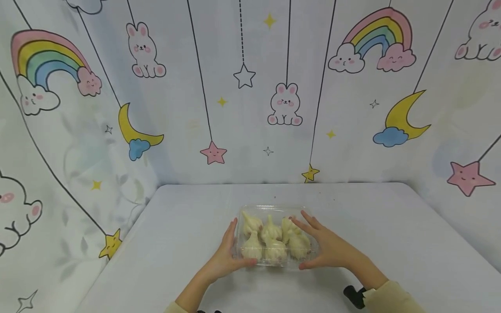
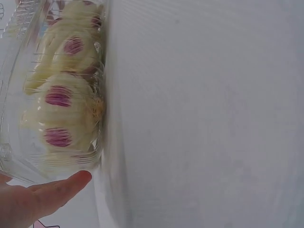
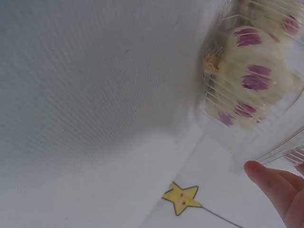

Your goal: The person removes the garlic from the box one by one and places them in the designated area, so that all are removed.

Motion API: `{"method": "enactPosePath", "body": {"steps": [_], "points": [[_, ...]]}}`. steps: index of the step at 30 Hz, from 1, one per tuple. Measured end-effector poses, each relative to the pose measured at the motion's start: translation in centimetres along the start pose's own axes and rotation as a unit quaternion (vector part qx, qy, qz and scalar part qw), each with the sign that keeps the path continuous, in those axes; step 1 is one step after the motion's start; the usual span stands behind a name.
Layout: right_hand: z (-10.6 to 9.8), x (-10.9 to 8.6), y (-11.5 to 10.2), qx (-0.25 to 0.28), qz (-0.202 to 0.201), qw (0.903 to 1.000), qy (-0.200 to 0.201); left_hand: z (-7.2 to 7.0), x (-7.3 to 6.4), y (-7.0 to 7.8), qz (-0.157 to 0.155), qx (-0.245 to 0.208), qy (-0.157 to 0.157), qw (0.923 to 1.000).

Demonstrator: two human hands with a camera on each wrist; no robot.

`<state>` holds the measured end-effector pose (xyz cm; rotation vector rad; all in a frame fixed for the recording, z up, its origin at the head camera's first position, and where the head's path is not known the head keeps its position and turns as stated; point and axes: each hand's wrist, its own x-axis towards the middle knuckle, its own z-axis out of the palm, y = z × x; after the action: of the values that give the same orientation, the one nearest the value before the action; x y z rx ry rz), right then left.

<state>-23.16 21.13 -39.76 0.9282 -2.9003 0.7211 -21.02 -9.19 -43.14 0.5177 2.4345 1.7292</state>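
Note:
A clear plastic box (image 1: 275,262) of whole garlic bulbs (image 1: 274,234) stands in front of me on the white table. My left hand (image 1: 225,256) holds its left end, thumb across the front and fingers up along the side. Around the right end is my right hand (image 1: 332,248), with its thumb at the front lower corner and spread fingers over the top edge. Purple-streaked garlic (image 2: 59,114) shows through the ribbed wall in the left wrist view. In the right wrist view, fingers (image 3: 273,183) touch the box's far edge beside more bulbs (image 3: 256,71).
The white tabletop (image 1: 176,226) runs back to a cloth backdrop (image 1: 242,117) printed with rabbits, stars, moons and rainbows. A black wrist mount (image 1: 354,296) sits by the cuff of my right sleeve (image 1: 391,300).

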Motion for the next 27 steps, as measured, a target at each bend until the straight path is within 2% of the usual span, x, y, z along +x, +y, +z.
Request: {"method": "enactPosePath", "body": {"steps": [6,10,18,27], "points": [[0.0,0.0,-0.3,-0.003,-0.004,1.0000,0.002,0.3,0.0,-0.1,-0.009,-0.023,-0.003,0.9997],[0.0,0.1,-0.5,-0.008,-0.006,0.9999,0.003,0.5,-0.1,-0.2,-0.003,-0.022,0.009,0.9997],[0.2,0.5,-1.0,-0.041,-0.023,0.9986,0.023,0.8,-0.2,0.0,0.001,0.014,0.056,0.9983],[0.4,0.4,-1.0,-0.063,-0.037,0.9969,0.030,1.0,-0.5,0.1,0.011,0.053,0.056,0.9969]]}}
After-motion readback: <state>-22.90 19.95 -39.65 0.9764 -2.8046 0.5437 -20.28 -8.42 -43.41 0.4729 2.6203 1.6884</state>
